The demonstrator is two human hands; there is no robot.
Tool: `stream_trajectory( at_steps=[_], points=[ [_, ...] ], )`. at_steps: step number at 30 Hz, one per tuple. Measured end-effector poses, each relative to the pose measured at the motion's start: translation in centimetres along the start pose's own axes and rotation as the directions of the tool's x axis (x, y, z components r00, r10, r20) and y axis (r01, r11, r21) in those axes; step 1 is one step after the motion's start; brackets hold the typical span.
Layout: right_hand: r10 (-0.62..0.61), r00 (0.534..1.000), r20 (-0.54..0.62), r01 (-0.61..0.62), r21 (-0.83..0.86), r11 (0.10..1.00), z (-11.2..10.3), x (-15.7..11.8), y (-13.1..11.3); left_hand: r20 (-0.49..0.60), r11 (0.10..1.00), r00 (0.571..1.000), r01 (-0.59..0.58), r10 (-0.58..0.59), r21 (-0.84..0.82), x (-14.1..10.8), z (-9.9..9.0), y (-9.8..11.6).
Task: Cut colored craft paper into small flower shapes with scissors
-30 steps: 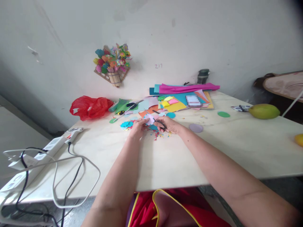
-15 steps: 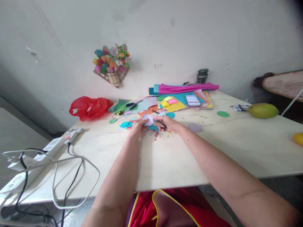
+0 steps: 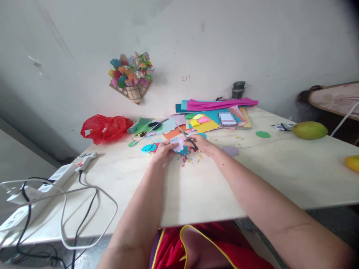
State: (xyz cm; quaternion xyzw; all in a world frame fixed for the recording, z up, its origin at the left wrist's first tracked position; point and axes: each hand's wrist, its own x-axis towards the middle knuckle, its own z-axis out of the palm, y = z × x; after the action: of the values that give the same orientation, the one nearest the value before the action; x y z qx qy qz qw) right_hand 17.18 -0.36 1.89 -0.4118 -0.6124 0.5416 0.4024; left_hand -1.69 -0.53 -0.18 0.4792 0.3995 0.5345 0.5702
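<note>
A pale lilac paper flower (image 3: 177, 144) with a scalloped edge is pinched by my left hand (image 3: 165, 150). Around the dark handles of a pair of scissors (image 3: 191, 142) my right hand (image 3: 201, 145) is closed, and the blades point up and to the left, just beyond the flower. Blue paper shows beneath both hands. Beside my left hand lie blue scalloped paper flowers (image 3: 149, 148) with some red and yellow ones. Small coloured paper scraps (image 3: 186, 160) are scattered on the table under my hands.
Coloured paper sheets (image 3: 209, 125) are stacked at the back. A second pair of scissors (image 3: 154, 124) and a red plastic bag (image 3: 105, 129) lie left of them. On the left, a power strip (image 3: 57, 175) trails loose cables. A yellow-green fruit (image 3: 309, 130) sits at right.
The scissors have swung away from the paper, their blades now pointing further up and showing at full length. The lilac flower has dipped slightly and turned. The view has shifted a little.
</note>
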Motion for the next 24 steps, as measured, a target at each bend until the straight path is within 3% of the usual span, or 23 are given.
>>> stream_trajectory(
  at_steps=[8, 13, 24],
  points=[
    [-0.088, 0.993, -0.077, 0.095, 0.101, 0.99, 0.1, 0.5, 0.3, 0.151, 0.997, 0.988, 0.034, -0.045, 0.073, -0.3, 0.5, -0.1],
    [-0.118, 0.992, -0.043, 0.122, 0.123, 0.985, 0.4, 0.7, 0.5, 0.232, 0.991, 0.968, 0.078, -0.101, 0.107, -0.6, 1.2, 0.1],
    [-0.091, 0.994, -0.054, 0.097, 0.117, 0.988, 0.5, 0.5, 0.1, 0.044, 0.999, 0.999, -0.017, 0.016, 0.027, -0.4, 1.0, 0.0]
  ],
)
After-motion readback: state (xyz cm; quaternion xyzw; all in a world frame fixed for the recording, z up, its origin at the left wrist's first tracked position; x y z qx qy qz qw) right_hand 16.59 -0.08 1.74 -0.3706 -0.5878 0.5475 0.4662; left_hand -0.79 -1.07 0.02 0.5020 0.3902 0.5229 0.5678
